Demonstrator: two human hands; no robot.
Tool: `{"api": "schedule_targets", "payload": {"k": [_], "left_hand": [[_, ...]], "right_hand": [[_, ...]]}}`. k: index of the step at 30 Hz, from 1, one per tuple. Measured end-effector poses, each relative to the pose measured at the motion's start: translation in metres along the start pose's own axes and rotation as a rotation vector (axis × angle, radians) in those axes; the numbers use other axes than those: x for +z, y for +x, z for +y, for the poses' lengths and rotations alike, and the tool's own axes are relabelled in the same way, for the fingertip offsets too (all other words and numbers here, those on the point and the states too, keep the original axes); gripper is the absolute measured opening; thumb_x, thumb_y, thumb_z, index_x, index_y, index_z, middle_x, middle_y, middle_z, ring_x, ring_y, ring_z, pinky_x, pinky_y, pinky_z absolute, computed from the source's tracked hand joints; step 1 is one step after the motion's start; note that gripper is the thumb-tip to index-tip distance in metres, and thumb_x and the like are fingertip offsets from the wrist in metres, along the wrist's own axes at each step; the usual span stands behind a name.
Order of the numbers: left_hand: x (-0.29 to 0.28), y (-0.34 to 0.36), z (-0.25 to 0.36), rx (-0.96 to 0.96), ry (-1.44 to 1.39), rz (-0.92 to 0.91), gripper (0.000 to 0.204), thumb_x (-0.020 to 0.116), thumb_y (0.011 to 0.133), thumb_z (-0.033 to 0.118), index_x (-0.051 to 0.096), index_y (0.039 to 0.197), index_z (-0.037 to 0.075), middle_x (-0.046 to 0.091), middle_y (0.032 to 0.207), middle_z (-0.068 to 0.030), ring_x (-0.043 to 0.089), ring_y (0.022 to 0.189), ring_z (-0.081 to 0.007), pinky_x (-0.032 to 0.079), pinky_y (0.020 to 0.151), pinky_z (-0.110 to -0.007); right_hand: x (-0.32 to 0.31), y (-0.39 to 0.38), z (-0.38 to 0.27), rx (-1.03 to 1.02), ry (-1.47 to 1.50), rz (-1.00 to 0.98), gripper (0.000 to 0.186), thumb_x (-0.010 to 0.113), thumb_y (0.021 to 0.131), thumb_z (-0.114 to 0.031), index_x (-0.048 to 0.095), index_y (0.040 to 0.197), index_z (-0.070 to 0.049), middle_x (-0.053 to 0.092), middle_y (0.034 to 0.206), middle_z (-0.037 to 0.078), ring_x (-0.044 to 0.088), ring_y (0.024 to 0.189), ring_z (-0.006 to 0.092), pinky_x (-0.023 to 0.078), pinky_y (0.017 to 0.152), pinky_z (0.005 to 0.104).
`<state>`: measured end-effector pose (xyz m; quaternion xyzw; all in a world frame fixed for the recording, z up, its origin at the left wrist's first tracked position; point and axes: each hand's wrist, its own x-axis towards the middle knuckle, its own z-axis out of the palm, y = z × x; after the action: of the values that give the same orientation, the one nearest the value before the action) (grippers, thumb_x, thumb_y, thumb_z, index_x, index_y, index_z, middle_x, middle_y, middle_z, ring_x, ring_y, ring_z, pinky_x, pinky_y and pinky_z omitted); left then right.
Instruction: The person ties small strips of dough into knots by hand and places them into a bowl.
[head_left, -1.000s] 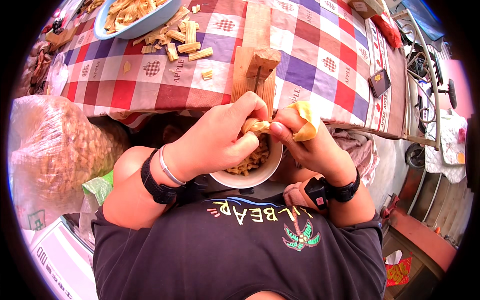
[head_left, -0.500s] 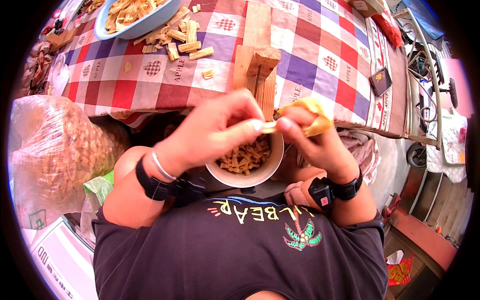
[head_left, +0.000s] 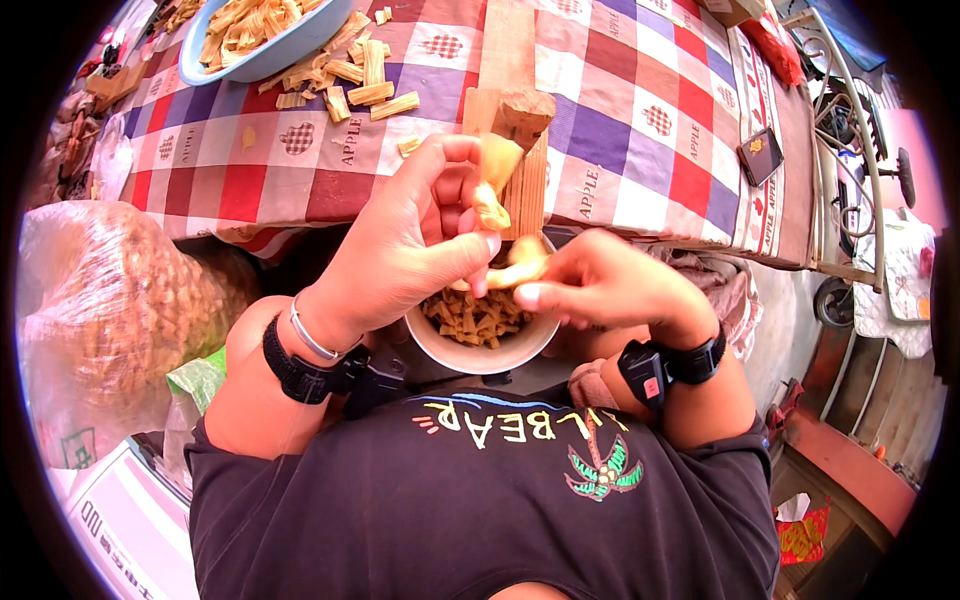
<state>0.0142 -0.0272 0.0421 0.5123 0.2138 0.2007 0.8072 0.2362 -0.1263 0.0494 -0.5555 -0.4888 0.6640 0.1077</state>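
Note:
A crinkled yellow food piece (head_left: 497, 165) stands upright in the curled fingers of my left hand (head_left: 420, 240), in front of the wooden block. Just to its right, my right hand (head_left: 600, 290) pinches another pale yellow piece (head_left: 518, 268) over a white bowl (head_left: 430, 346) of short broken pieces (head_left: 477, 323); my left thumb and fingertips are close to that piece, and I cannot tell whether they touch it. The wooden stand (head_left: 525, 200), a board with an upright block (head_left: 522, 115), reaches from the checked tablecloth to the bowl, partly hidden by my hands.
A blue basin (head_left: 230, 66) of dried sticks and loose sticks (head_left: 372, 92) lie on the checked table (head_left: 250, 190). A dark flat object (head_left: 760, 155) sits at the right. A large plastic sack (head_left: 120, 310) is at my left, a metal frame (head_left: 875, 230) with wheels at my right.
The yellow piece that was in my right hand is now raised in my left, which has moved up. My right hand has moved lower over the bowl.

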Motion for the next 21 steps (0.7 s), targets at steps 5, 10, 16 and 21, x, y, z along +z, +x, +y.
{"api": "schedule_targets", "payload": {"k": [5,10,16,21], "left_hand": [[0.008,0.003,-0.012,-0.085,-0.016,-0.087,0.050,0.063,0.088,-0.004,0.043,0.133,0.004,0.055,0.107,-0.0044,0.060,0.085,-0.0088,0.054,0.076,-0.024],[-0.005,0.011,-0.014,-0.061,0.419,0.090,0.036,0.065,0.096,0.015,0.049,0.127,0.006,0.056,0.105,-0.0023,0.059,0.085,-0.0077,0.050,0.066,-0.021],[-0.025,0.019,-0.020,-0.019,0.497,0.120,0.013,0.062,0.099,0.014,0.060,0.106,0.002,0.062,0.094,0.0006,0.057,0.081,-0.0055,0.050,0.069,-0.022],[-0.028,0.033,-0.033,0.044,0.681,0.229,0.013,0.064,0.096,0.012,0.060,0.099,0.001,0.065,0.086,-0.0027,0.060,0.077,-0.0088,0.051,0.069,-0.027]], "right_hand": [[0.010,0.015,0.006,-0.505,0.417,0.286,0.037,0.077,0.090,-0.020,0.054,0.113,-0.002,0.064,0.087,0.000,0.059,0.080,0.0043,0.047,0.070,0.0213],[0.013,0.032,0.009,-0.541,0.438,0.624,0.018,0.067,0.096,-0.010,0.058,0.109,0.000,0.064,0.091,-0.002,0.059,0.083,0.0041,0.048,0.073,0.0205],[0.003,0.040,0.013,-0.486,0.466,0.725,0.020,0.070,0.094,-0.014,0.061,0.106,0.000,0.065,0.090,-0.001,0.060,0.082,0.0034,0.050,0.071,0.0209],[-0.002,0.058,0.029,-0.449,0.084,0.896,0.026,0.073,0.090,-0.017,0.060,0.103,0.001,0.070,0.084,0.010,0.068,0.076,0.0163,0.054,0.068,0.0301]]}}
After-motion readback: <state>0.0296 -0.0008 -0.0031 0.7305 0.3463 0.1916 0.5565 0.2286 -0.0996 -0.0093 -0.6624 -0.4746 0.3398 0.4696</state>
